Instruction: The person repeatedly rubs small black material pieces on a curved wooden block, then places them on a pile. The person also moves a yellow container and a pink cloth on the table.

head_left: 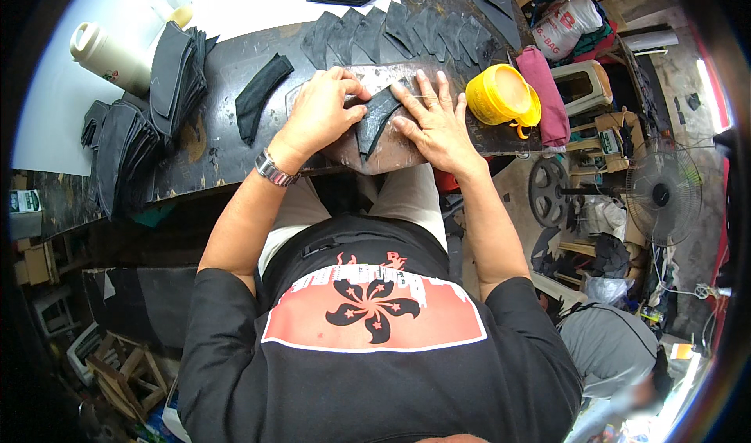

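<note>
A curved black piece, leather-like and glossy on its upper face (377, 120), lies on a worn brown board (381, 158) at the table's front edge. My left hand (325, 108) has its fingers curled, thumb and index finger drawn in at the piece's left edge. My right hand (436, 122) lies palm down with fingers spread, its index fingertip on the piece's upper right corner. Left of the board rests another curved black piece (260, 97). Beyond my hands, several similar pieces (397, 30) overlap in a row.
A yellow tub (497, 95) stands right of my right hand, beside a maroon cloth (542, 95). Stacks of black pieces (174, 77), a cream bottle (109, 55) and a glass jar (168, 3) are at left. A fan (663, 195) and a person in grey (609, 349) are at right.
</note>
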Available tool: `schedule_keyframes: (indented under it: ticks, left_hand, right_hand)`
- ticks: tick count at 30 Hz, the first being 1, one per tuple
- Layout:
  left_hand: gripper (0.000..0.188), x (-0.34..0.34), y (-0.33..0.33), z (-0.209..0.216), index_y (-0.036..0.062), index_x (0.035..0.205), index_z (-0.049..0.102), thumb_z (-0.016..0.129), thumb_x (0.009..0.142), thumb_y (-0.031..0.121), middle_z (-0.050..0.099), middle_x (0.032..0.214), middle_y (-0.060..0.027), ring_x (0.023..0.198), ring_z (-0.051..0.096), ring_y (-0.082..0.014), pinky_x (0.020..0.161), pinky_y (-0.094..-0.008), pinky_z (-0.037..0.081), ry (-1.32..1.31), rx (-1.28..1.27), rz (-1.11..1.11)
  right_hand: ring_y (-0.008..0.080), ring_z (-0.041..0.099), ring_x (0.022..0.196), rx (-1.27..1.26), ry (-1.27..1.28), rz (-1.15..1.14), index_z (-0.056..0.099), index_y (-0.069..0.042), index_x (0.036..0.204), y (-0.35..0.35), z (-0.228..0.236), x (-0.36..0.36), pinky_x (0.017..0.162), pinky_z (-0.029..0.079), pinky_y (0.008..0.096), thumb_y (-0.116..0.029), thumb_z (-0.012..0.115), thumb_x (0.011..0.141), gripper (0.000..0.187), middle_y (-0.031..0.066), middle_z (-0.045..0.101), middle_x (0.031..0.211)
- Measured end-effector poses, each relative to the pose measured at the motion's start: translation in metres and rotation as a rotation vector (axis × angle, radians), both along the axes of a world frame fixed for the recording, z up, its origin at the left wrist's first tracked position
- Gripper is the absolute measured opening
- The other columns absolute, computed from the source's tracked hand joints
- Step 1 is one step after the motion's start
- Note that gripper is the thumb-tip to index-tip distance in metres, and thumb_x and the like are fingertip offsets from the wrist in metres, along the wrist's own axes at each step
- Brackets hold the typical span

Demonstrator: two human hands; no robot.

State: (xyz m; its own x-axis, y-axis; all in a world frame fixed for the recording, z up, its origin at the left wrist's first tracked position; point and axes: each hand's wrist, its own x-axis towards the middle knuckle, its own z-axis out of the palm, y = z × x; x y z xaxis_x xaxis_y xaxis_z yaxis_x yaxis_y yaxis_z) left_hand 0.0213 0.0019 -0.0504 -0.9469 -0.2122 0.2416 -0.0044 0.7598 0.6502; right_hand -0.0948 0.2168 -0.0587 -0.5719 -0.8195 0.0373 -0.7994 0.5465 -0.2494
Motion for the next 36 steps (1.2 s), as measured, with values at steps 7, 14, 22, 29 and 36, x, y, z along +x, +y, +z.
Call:
schedule_keyframes:
  ticks: [7, 14, 22, 29, 36]
  left_hand:
    - [0.019, -0.003, -0.014, -0.005, 0.0053, 0.103, 0.076, 0.07, 0.085, 0.006, 0.067, 0.11, -0.0117, 0.11, 0.062, -0.0308, 0.098, -0.0377, 0.049, 0.015, 0.032, -0.11]
    - [0.018, -0.005, -0.015, -0.002, 0.0056, 0.102, 0.076, 0.072, 0.084, 0.007, 0.067, 0.109, -0.0122, 0.108, 0.063, -0.0315, 0.098, -0.0384, 0.049, 0.016, 0.045, -0.128]
    - [0.019, 0.0, -0.002, 0.005, 0.0075, 0.099, 0.075, 0.075, 0.081, 0.012, 0.067, 0.109, -0.0112, 0.109, 0.061, -0.0322, 0.098, -0.04, 0.048, -0.001, 0.003, -0.019]
    - [0.019, 0.002, 0.0, 0.008, 0.009, 0.1, 0.075, 0.075, 0.081, 0.014, 0.066, 0.11, -0.0095, 0.109, 0.061, -0.0314, 0.097, -0.0405, 0.048, -0.003, -0.08, -0.025]
    - [0.014, 0.006, 0.001, 0.002, 0.0091, 0.097, 0.074, 0.072, 0.083, 0.014, 0.066, 0.106, -0.0109, 0.105, 0.061, -0.0332, 0.094, -0.0436, 0.048, 0.071, -0.077, -0.019]
  right_hand:
    - [0.0371, -0.001, 0.157, 0.081, 0.002, 0.159, 0.039, -0.04, 0.155, 0.004, 0.005, 0.026, 0.117, -0.004, 0.07, -0.061, 0.044, 0.1, 0.058, 0.0088, 0.014, 0.17]
    - [0.0378, -0.004, 0.156, 0.082, 0.007, 0.325, 0.042, -0.042, 0.153, 0.009, 0.008, 0.043, 0.117, -0.003, 0.071, -0.072, 0.04, 0.095, 0.066, 0.011, 0.014, 0.17]
    - [0.0354, 0.015, 0.155, -0.354, -0.513, 0.306, 0.076, -0.028, 0.121, 0.021, 0.018, 0.021, 0.121, -0.002, 0.0607, -0.063, 0.037, 0.102, 0.056, 0.0085, 0.044, 0.158]
    - [0.039, 0.016, 0.154, -0.179, -0.076, -0.09, 0.051, -0.014, 0.148, 0.001, -0.002, 0.01, 0.119, 0.005, 0.0652, -0.057, 0.04, 0.104, 0.063, 0.0172, 0.032, 0.163]
    - [0.0382, 0.01, 0.155, -0.06, 0.157, -0.043, 0.044, -0.018, 0.153, -0.011, -0.005, 0.003, 0.118, 0.003, 0.0695, -0.064, 0.048, 0.097, 0.073, 0.0169, 0.027, 0.165]
